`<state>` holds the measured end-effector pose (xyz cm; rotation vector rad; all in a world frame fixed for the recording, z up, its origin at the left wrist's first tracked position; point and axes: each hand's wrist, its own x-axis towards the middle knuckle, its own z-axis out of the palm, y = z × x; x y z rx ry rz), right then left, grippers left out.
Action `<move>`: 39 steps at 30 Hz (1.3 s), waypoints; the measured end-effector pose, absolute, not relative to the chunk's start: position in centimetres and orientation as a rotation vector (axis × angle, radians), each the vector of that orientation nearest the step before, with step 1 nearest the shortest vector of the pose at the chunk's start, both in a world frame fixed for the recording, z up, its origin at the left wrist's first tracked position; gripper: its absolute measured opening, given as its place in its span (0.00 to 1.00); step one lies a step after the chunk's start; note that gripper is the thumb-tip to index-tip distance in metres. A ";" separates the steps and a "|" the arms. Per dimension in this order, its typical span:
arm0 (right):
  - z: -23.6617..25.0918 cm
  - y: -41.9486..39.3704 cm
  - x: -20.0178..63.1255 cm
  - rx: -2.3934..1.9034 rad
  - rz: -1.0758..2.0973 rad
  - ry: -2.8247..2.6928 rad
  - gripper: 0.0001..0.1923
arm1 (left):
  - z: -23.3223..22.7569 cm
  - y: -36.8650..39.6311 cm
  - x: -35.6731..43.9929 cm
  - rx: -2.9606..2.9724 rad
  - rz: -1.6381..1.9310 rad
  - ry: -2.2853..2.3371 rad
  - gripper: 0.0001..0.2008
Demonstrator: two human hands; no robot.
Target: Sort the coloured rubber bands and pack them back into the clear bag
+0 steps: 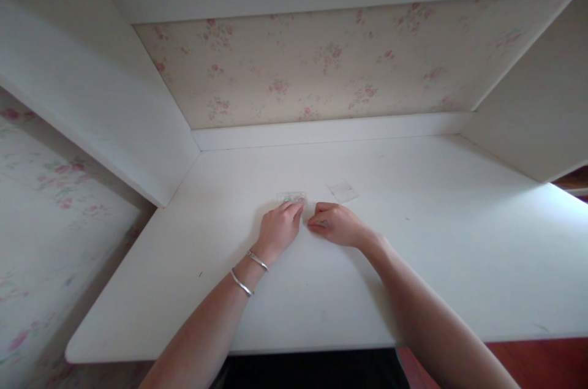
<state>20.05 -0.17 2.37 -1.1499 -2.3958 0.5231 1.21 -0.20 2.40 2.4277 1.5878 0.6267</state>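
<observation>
Head view, looking down on a white desk (413, 266) set in an alcove with floral wallpaper (321, 64) at the back. Left hand (278, 228) resting palm down on the desk, fingers curled loosely, fingertips (297, 207) pressed on the near edge of a small clear packet (291, 198) with a greenish tint inside. Not gripping it; only touching from above. Two thin silver bangles (250, 272) around the left wrist. Right hand (337, 223) just beside the packet, to its right and slightly nearer the desk's front edge, fingers bent inward with thumb and forefinger drawn together at the tips (316, 223); whether anything is pinched there, cannot tell. Both hands nearly touching each other, close to the packet. Second clear square of film or plastic (342, 191) lying flat on the desk, right of the packet and a little farther back, apart from both hands. White shelf panels (92, 89) rising left and right of the desk. Reddish floor (542, 364) beyond the desk's front right corner.
</observation>
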 end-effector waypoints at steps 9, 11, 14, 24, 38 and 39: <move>2.1 -0.4 18.8 -1.139 0.342 -2.471 0.10 | 2.8 -0.4 0.6 2.364 0.716 1.595 0.14; 2.2 -0.4 18.8 -1.111 0.368 -2.455 0.10 | 2.8 -0.5 0.3 2.375 0.723 1.595 0.14; 2.3 -0.2 19.1 -1.108 0.442 -2.334 0.11 | 2.8 -0.7 0.0 2.381 0.728 1.603 0.13; 0.8 0.8 17.9 -1.153 0.393 -1.960 0.12 | 2.3 -1.4 0.2 2.428 0.649 1.497 0.14; 0.8 1.5 19.4 -1.310 0.342 -1.859 0.11 | 2.0 -1.8 1.4 2.541 0.458 1.343 0.14; 0.8 1.5 19.4 -1.314 0.342 -1.862 0.11 | 2.0 -1.8 1.5 2.549 0.454 1.345 0.14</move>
